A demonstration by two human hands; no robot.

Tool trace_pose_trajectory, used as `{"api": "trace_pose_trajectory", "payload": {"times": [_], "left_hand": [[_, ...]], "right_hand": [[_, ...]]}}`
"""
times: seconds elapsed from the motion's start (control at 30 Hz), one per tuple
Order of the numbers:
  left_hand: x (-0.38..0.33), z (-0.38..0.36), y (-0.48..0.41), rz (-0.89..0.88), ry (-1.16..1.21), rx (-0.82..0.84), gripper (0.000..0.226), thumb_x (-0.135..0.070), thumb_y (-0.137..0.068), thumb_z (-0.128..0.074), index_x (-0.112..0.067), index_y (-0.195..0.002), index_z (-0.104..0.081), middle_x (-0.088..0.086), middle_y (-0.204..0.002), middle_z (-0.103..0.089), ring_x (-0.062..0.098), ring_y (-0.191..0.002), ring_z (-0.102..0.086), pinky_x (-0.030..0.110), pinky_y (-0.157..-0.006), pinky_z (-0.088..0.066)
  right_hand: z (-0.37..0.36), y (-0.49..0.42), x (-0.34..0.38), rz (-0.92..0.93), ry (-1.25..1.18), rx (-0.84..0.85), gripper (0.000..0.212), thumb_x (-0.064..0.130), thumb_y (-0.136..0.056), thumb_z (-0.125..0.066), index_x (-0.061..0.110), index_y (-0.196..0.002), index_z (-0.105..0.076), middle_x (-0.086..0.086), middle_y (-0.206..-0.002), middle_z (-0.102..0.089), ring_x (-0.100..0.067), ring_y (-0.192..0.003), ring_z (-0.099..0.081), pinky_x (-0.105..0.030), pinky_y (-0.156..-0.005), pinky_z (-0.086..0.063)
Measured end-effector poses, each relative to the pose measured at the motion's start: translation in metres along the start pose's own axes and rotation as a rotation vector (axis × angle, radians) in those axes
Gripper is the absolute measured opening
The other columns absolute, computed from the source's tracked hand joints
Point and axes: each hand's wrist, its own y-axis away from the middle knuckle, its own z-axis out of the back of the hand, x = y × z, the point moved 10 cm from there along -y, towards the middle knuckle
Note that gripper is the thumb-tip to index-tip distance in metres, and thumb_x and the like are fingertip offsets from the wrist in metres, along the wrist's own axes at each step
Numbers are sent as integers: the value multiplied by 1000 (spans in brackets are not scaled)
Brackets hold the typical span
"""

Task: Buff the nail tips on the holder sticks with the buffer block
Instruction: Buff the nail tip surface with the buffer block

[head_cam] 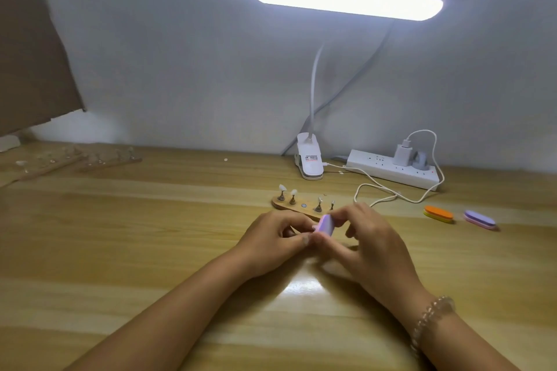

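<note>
A wooden holder base (297,205) lies on the desk just beyond my hands, with several short sticks standing in it; each carries a pale nail tip (282,188). One socket in the base's middle shows bare. My right hand (366,238) pinches a lilac buffer block (325,224) between thumb and fingers. My left hand (275,236) has its fingers curled, pinching something small pressed against the block; the thing itself is hidden by the fingers. Both hands meet just in front of the base.
An orange-yellow buffer block (438,214) and a purple-pink one (479,219) lie at the right. A clip lamp (310,159), a white power strip (391,170) and a looping cable (379,190) sit behind. More wooden holders (111,158) lie far left, below a cardboard sheet (30,51).
</note>
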Motion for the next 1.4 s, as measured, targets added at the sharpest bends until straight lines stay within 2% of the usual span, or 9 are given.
{"api": "trace_pose_trajectory", "payload": {"times": [0.2,0.33,0.5,0.67,0.83,0.97,1.13,1.3,1.4], "left_hand": [[-3,-3,1,-14,24,29,22,-26,-85,-62,-33,-99,-77,-11,-94,-75,17,-84,-70,38,-76,-54],[-2,-3,0,-14,8,18,14,-26,-90,-70,-33,-100,-78,-12,-89,-74,11,-78,-65,33,-72,-51],[-8,-2,2,-36,24,14,18,-34,-79,-66,-47,-88,-75,-14,-87,-72,12,-83,-67,34,-73,-51],[-6,-1,0,-44,-32,-15,12,-30,-87,-75,-36,-97,-78,-17,-79,-66,6,-72,-59,26,-67,-42],[-7,1,3,-41,-32,-7,11,-27,-83,-74,-36,-89,-78,-19,-77,-63,-2,-70,-55,18,-66,-40],[-10,1,2,-38,-53,-17,12,-28,-86,-77,-40,-88,-76,-17,-76,-62,4,-70,-56,22,-66,-41],[-10,4,3,-39,-52,-22,32,-23,-83,-77,-52,-74,-68,-21,-73,-60,-3,-68,-54,20,-65,-41],[-6,3,1,-15,-31,-43,10,-27,-84,-78,-37,-85,-77,-23,-75,-64,-2,-64,-52,16,-65,-41],[-3,3,0,-4,-13,-44,5,-27,-86,-76,-29,-90,-78,-17,-85,-71,-3,-61,-51,18,-63,-40]], "right_hand": [[-3,6,18,104,11,23,36,61,-79,-62,27,-91,-63,15,-88,-57,-3,-74,-49,-24,-58,-45],[1,-1,-8,-58,-12,17,30,57,-83,-64,27,-89,-61,15,-88,-57,-6,-78,-50,-27,-67,-43],[-5,9,21,98,-2,37,38,64,-80,-59,28,-91,-62,16,-88,-56,-3,-73,-50,-23,-58,-45],[-3,-2,-11,-104,-133,20,24,53,-83,-63,29,-83,-61,15,-86,-60,-6,-78,-53,-33,-72,-47],[-4,7,13,47,-68,31,33,63,-81,-56,30,-86,-60,17,-83,-56,-2,-73,-48,-25,-62,-44],[-5,-1,-8,-82,-76,40,27,56,-84,-59,29,-84,-63,14,-86,-60,-8,-81,-52,-32,-74,-44],[-5,7,17,89,-20,30,32,60,-81,-59,28,-85,-60,15,-81,-56,-7,-73,-50,-28,-66,-43],[1,-2,-26,-190,-201,-27,24,53,-82,-63,29,-83,-63,13,-84,-65,-6,-76,-56,-28,-68,-44],[12,2,-25,-177,-261,-110,30,57,-85,-59,29,-89,-66,13,-86,-64,-5,-76,-57,-27,-69,-45]]}}
